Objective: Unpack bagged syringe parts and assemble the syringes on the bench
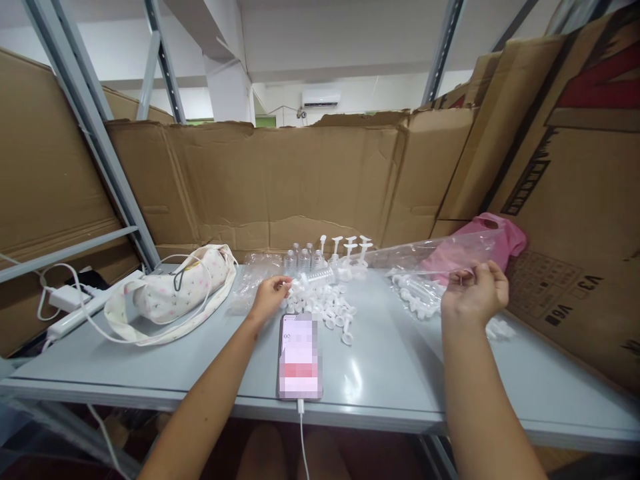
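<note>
My left hand (271, 295) is closed, its fingertips pinched at the near end of a clear ribbed plastic bottle (320, 277) lying sideways above the table. With closed fingers, my right hand (475, 290) grips a clear plastic bag (415, 257), drawn out long toward the left. The bag's far end reaches near the bottle; whether it covers any of it I cannot tell. Below the bottle spreads a heap of small white plastic parts (333, 308). Behind it stand several clear bottles (303, 259) and several upright white pump heads (351, 245).
A phone (300, 357) on a cable lies near the table's front edge. Left are a white patterned bag (185, 293), flat clear bags (255, 277) and a power strip (75, 317). A pink bag (465, 250) and bagged parts (417, 297) lie right. Cardboard (280, 180) walls the back.
</note>
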`<state>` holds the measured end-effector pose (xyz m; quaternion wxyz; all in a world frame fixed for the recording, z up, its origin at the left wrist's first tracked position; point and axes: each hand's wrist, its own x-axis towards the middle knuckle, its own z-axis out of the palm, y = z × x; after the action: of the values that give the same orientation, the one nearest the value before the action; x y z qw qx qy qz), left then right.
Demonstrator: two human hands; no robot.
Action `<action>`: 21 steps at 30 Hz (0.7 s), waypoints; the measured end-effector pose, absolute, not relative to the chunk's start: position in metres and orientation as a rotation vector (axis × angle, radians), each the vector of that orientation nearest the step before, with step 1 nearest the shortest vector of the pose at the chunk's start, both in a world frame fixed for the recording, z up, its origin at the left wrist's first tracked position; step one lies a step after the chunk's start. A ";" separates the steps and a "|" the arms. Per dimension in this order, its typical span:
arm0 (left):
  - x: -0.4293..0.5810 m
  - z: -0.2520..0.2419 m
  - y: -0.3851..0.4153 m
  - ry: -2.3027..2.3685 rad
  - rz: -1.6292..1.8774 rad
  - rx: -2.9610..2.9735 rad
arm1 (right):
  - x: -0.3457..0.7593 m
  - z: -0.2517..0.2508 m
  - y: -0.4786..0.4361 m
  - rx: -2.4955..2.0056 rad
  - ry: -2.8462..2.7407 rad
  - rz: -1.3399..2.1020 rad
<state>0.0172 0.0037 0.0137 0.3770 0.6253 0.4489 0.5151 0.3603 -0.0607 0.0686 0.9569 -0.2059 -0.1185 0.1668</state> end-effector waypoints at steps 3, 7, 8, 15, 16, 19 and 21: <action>0.020 0.010 0.001 1.206 1.264 1.692 | 0.359 0.070 -0.061 -0.395 -0.226 0.360; 0.022 0.008 -0.003 1.204 1.245 1.849 | 0.356 0.071 -0.059 -0.409 -0.195 0.382; 0.022 0.008 -0.003 1.200 1.244 1.908 | 0.355 0.071 -0.059 -0.409 -0.186 0.390; 0.022 0.011 -0.010 1.216 1.113 2.214 | 0.352 0.068 -0.055 -0.400 -0.198 0.509; 0.023 0.013 -0.013 1.221 1.124 2.230 | 0.349 0.068 -0.054 -0.405 -0.206 0.526; 0.026 0.020 -0.023 1.142 1.202 2.232 | 0.339 0.064 -0.050 -0.434 -0.254 0.581; 0.028 0.026 -0.028 1.000 1.202 2.162 | 0.331 0.060 -0.047 -0.484 -0.295 0.629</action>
<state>0.0277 -0.0280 0.0258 0.2345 0.7877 0.3642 0.4380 0.3309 -0.0471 0.0600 0.9116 -0.2349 -0.1431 0.3054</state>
